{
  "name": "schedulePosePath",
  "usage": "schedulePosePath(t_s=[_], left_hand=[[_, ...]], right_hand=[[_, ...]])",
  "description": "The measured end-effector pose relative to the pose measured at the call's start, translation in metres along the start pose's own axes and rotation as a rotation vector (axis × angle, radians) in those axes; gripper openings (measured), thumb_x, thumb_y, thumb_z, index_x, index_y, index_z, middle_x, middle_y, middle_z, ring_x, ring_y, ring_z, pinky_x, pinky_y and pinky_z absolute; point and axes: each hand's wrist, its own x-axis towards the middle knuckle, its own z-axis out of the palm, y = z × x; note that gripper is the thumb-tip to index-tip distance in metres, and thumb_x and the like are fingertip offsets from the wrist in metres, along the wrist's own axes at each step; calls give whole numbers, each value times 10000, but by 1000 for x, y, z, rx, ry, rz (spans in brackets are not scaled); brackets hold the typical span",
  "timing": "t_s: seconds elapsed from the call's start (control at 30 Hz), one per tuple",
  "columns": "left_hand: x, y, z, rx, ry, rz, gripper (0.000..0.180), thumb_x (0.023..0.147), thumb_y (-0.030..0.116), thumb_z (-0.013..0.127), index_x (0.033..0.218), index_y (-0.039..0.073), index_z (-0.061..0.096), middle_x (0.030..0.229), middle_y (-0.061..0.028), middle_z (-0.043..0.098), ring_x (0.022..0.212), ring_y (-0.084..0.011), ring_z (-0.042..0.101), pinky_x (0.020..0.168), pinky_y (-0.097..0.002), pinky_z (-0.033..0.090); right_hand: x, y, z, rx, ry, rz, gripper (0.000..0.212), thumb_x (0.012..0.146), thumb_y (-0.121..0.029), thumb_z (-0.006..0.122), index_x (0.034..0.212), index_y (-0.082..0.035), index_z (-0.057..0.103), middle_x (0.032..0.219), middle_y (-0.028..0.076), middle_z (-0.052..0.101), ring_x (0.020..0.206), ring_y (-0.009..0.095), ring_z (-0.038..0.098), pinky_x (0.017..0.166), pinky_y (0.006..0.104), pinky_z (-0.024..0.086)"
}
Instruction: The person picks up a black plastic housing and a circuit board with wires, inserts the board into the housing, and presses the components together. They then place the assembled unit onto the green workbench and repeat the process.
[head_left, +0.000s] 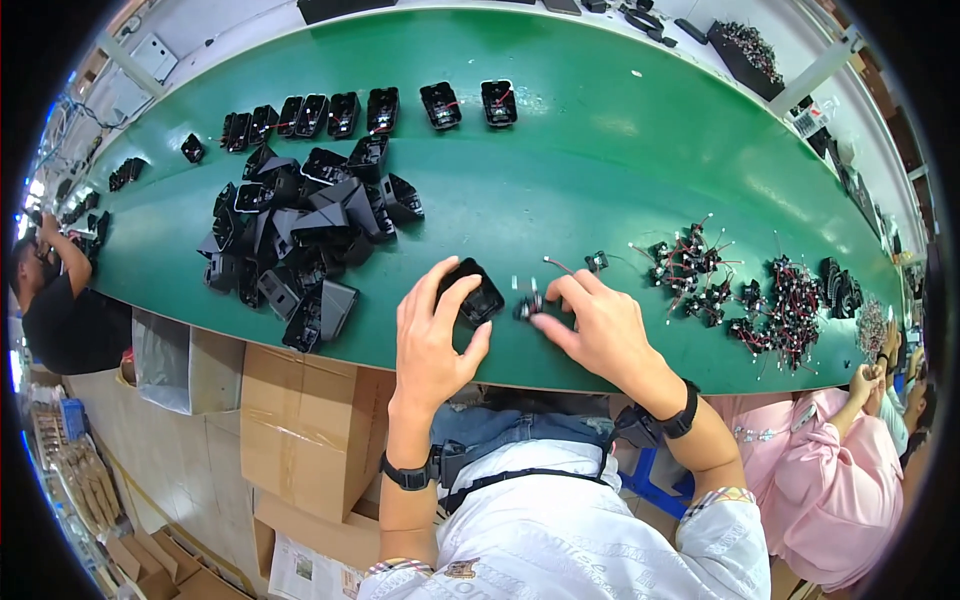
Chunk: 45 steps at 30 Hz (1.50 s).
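My left hand point(436, 325) grips a black plastic housing point(484, 297), an open box shape with rounded corners, resting at the green table's near side. Its thumb lies along the near edge and the fingers over the far left edge. Beside it, my right hand point(608, 328) pinches a small black part with wires point(528, 306) between thumb and forefinger, just right of the housing and apart from it; the part is blurred. Another small black wired part point(597, 261) lies just beyond my right hand, with a red wire close by.
A heap of black housings point(300, 225) lies to the left. Behind it runs a row of open housings point(383, 110) with red wires inside. To the right are piles of small wired parts point(785, 310). A person in black point(70, 310) works at far left; someone in pink point(825, 470) sits at right.
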Motion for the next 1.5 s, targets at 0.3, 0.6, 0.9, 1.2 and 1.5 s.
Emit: schedulePosePath(t_s=[0.3, 0.6, 0.9, 1.2, 1.5], left_hand=[[-8, 5, 7, 79, 159, -10, 702, 717, 176, 833, 1371, 109, 588, 1563, -207, 415, 1464, -467, 347, 1158, -569, 313], [27, 19, 6, 215, -48, 219, 325, 804, 216, 817, 1102, 125, 724, 1224, -20, 658, 1384, -286, 497, 1177, -633, 217], [33, 34, 23, -130, -132, 260, 277, 828, 40, 739, 1091, 88, 668, 946, -55, 718, 1057, -244, 681, 1123, -544, 371], [30, 44, 29, -50, -114, 236, 299, 802, -11, 716, 1083, 74, 660, 910, -74, 675, 921, -267, 641, 907, -416, 450], [25, 68, 20, -284, 169, 147, 305, 787, -56, 634, 1076, 34, 668, 911, -98, 683, 764, -192, 657, 666, -311, 480]], right_hand=[[15, -10, -1, 227, 86, 54, 335, 849, -192, 805, 1137, -94, 664, 968, 58, 672, 664, 223, 658, 604, 374, 533], [22, 1, 4, 366, 21, -73, 284, 809, -93, 827, 1045, -32, 683, 919, 72, 663, 665, 170, 664, 595, 313, 529], [1, 11, -5, 676, -19, 148, 225, 825, 7, 795, 1021, 9, 684, 989, 50, 700, 739, 86, 661, 660, 242, 553], [-27, 33, -17, 889, 114, 126, 284, 808, 75, 786, 1056, 25, 657, 1111, 91, 683, 900, 97, 636, 815, 245, 554], [-39, 12, -13, 971, 355, 70, 301, 807, 146, 697, 1073, 14, 743, 1134, 143, 725, 1021, 198, 704, 854, 290, 574]])
